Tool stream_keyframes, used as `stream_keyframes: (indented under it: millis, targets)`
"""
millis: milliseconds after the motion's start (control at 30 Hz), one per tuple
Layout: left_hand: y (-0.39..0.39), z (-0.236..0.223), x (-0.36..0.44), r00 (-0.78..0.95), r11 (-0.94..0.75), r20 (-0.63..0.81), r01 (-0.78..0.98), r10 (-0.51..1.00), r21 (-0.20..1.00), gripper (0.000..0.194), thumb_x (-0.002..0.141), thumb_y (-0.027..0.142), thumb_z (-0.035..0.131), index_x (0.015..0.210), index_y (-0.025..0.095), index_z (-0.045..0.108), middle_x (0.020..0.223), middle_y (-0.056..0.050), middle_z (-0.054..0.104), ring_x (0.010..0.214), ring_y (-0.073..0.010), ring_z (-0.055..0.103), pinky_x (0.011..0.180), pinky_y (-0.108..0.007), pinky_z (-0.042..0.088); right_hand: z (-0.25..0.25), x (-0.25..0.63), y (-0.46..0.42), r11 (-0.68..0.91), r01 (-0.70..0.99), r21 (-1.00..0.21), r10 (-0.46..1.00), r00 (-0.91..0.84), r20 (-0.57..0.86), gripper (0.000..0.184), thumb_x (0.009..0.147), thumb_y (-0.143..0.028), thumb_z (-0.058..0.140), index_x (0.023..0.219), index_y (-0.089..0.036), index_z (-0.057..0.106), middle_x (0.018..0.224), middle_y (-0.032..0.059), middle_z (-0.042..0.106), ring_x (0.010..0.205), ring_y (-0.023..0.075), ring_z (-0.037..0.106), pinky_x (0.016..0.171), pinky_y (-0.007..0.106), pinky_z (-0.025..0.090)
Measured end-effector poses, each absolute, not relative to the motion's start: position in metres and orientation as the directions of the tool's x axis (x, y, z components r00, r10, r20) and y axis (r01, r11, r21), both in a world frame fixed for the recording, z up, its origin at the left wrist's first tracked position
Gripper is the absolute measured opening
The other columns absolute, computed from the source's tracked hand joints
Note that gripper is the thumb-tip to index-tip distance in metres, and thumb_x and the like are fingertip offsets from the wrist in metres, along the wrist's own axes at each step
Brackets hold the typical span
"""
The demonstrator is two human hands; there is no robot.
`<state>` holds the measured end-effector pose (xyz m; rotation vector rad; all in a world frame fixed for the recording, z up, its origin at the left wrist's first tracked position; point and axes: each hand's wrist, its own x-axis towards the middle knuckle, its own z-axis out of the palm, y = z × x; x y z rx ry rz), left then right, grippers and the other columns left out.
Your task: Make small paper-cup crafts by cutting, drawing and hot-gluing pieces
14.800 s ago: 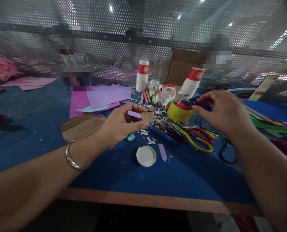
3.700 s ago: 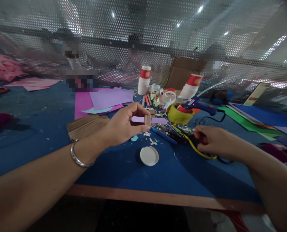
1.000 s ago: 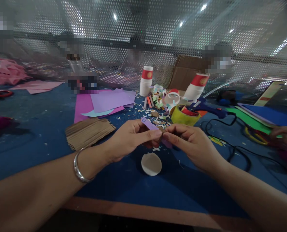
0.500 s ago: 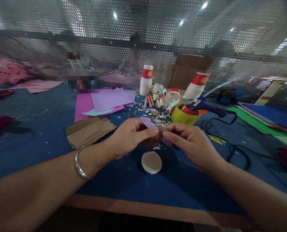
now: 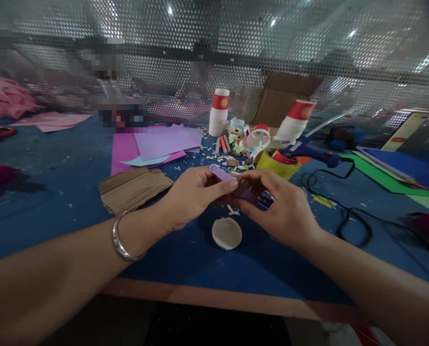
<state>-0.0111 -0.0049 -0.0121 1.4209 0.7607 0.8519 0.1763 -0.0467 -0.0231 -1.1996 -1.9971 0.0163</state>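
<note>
My left hand point(image 5: 196, 194) pinches a light purple strip point(image 5: 220, 174) with a small face drawn at its rounded end. A small brown cardboard piece point(image 5: 240, 185) sits against the strip, between both hands. My right hand point(image 5: 281, 204) is closed on the cardboard's right side, its thumb below and its fingers above. Just under the right fingers shows a dark object with blue and red bits, too hidden to name. On the table below the hands lies a pale round disc point(image 5: 227, 233). Ridged brown cardboard point(image 5: 133, 190) lies left of my left hand.
Behind the hands are paper scraps point(image 5: 238, 132), stacked paper cups point(image 5: 220, 113) and a yellow roll point(image 5: 277, 166) with a blue glue gun point(image 5: 317, 153) on it. Its black cable point(image 5: 351, 211) loops rightward. Purple paper point(image 5: 167, 144) lies at the left, green sheets point(image 5: 387, 178) at the right.
My right hand has shifted its hold: its fingers now reach further over the cardboard and its thumb sits lower. The left hand keeps its pinch. The view has tilted slightly.
</note>
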Motion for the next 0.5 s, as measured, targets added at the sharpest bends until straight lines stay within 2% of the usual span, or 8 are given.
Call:
stream_keyframes:
  millis: [133, 233, 300, 367, 433, 500]
  targets:
    - [-0.006, -0.012, -0.011, 0.519, -0.045, 0.053, -0.028, 0.853, 0.999, 0.022, 0.084, 0.035, 0.072, 0.09, 0.014, 0.069, 0.081, -0.002, 0.071, 0.074, -0.0118, 0.066, 0.069, -0.024, 0.051, -0.024, 0.178, -0.047, 0.574, 0.756, -0.315, 0.705, -0.26, 0.66, 0.017, 0.084, -0.023, 0.068, 0.099, -0.017, 0.064, 0.087, 0.0048, 0.069, 0.077, 0.0186, 0.065, 0.07, 0.03, 0.051]
    - [-0.007, -0.006, -0.016, 0.505, -0.08, 0.05, 0.037, 0.861, 0.996, 0.027, 0.086, 0.04, 0.069, 0.092, 0.014, 0.067, 0.084, -0.003, 0.07, 0.075, -0.0127, 0.065, 0.071, -0.026, 0.051, -0.022, 0.181, -0.047, 0.565, 0.754, -0.335, 0.713, -0.242, 0.658, 0.014, 0.087, -0.028, 0.067, 0.096, -0.017, 0.065, 0.083, 0.0041, 0.068, 0.075, 0.0178, 0.063, 0.068, 0.03, 0.049]
    - [-0.007, 0.001, -0.022, 0.531, -0.166, 0.075, 0.127, 0.844, 0.978, 0.028, 0.088, 0.042, 0.066, 0.093, 0.015, 0.066, 0.087, -0.003, 0.069, 0.076, -0.0129, 0.063, 0.072, -0.027, 0.05, -0.02, 0.183, -0.047, 0.541, 0.755, -0.37, 0.729, -0.202, 0.654, 0.016, 0.087, -0.032, 0.068, 0.094, -0.017, 0.066, 0.081, 0.0032, 0.067, 0.072, 0.0166, 0.062, 0.067, 0.029, 0.048]
    - [-0.008, 0.01, -0.03, 0.641, -0.349, 0.082, 0.301, 0.763, 0.888, 0.027, 0.085, 0.04, 0.07, 0.098, 0.017, 0.068, 0.09, -0.002, 0.07, 0.078, -0.0139, 0.062, 0.072, -0.027, 0.048, -0.019, 0.186, -0.047, 0.499, 0.763, -0.411, 0.754, -0.149, 0.639, 0.019, 0.087, -0.036, 0.068, 0.09, -0.018, 0.065, 0.079, 0.0021, 0.066, 0.069, 0.0153, 0.06, 0.066, 0.029, 0.047]
    - [-0.01, 0.016, -0.036, 0.745, -0.51, 0.011, 0.446, 0.667, 0.736, 0.03, 0.08, 0.034, 0.075, 0.105, 0.019, 0.068, 0.099, -0.003, 0.07, 0.084, -0.0161, 0.062, 0.071, -0.026, 0.047, -0.017, 0.189, -0.046, 0.452, 0.77, -0.449, 0.784, -0.104, 0.612, 0.021, 0.087, -0.039, 0.069, 0.087, -0.018, 0.065, 0.077, 0.0012, 0.065, 0.067, 0.0143, 0.059, 0.065, 0.028, 0.045]
    - [-0.012, 0.018, -0.039, 0.801, -0.625, -0.011, 0.476, 0.599, 0.619, 0.04, 0.079, 0.032, 0.075, 0.116, 0.021, 0.066, 0.113, -0.005, 0.067, 0.097, -0.0197, 0.062, 0.079, -0.028, 0.047, -0.016, 0.192, -0.046, 0.42, 0.771, -0.479, 0.804, -0.071, 0.59, 0.022, 0.087, -0.04, 0.069, 0.085, -0.019, 0.065, 0.075, 0.0003, 0.065, 0.066, 0.0136, 0.058, 0.064, 0.028, 0.044]
